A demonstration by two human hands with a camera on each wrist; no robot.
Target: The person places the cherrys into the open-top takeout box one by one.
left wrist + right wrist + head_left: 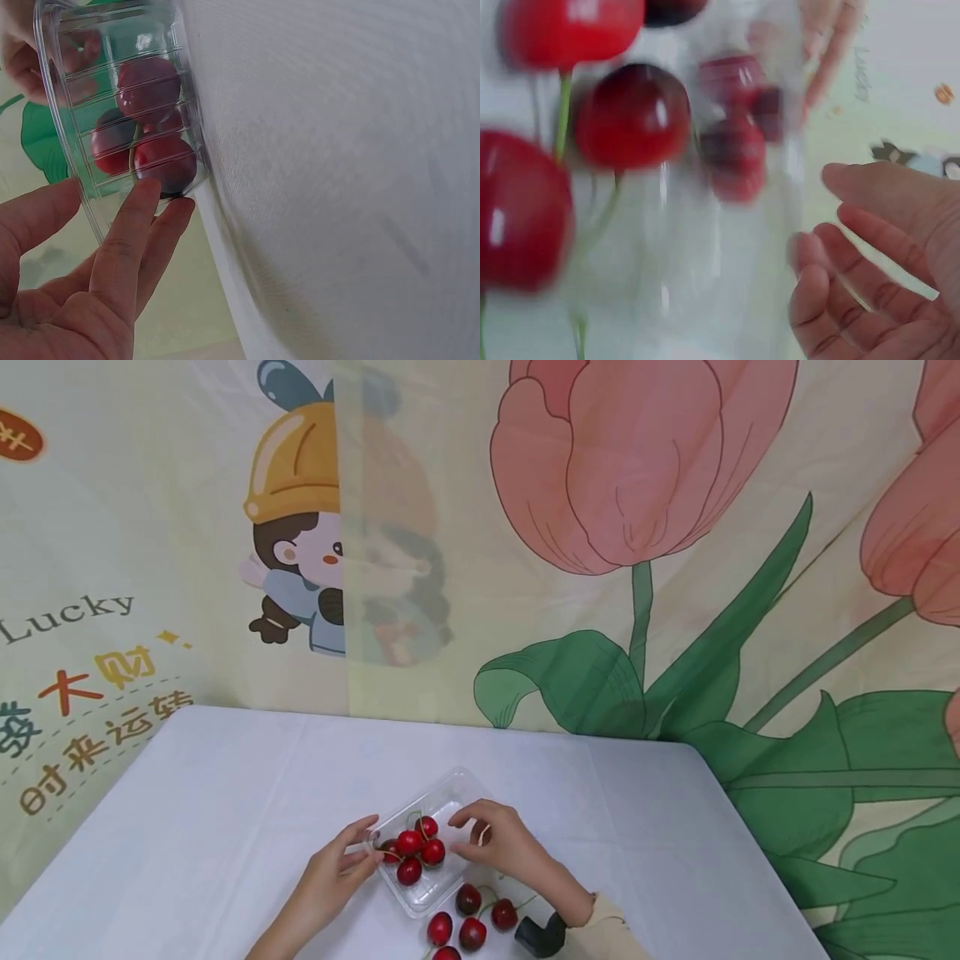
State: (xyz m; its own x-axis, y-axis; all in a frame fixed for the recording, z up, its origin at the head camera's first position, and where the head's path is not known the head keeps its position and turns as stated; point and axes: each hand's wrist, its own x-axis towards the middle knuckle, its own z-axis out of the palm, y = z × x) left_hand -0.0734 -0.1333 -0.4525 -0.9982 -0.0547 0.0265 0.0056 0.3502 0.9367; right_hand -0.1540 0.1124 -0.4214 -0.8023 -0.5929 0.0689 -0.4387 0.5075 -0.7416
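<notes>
A clear plastic container (426, 903) with several red cherries (409, 842) in it stands on the white-covered table. At its left side is my left hand (333, 872). In the left wrist view, the straight fingers (124, 240) of that hand rest against the container's outer wall, with the thumb beside the rim. My right hand (506, 839) hovers over the right rim, fingers loosely bent and nothing held between them. The right wrist view shows this hand (885, 277) too, next to the clear wall.
Several loose dark red cherries (472, 933) with green stems lie on the table in front of the container. A black object (540, 935) sits by the right wrist. Behind the table (247, 793) hangs a printed cloth (420, 693) with tulips and a cartoon figure.
</notes>
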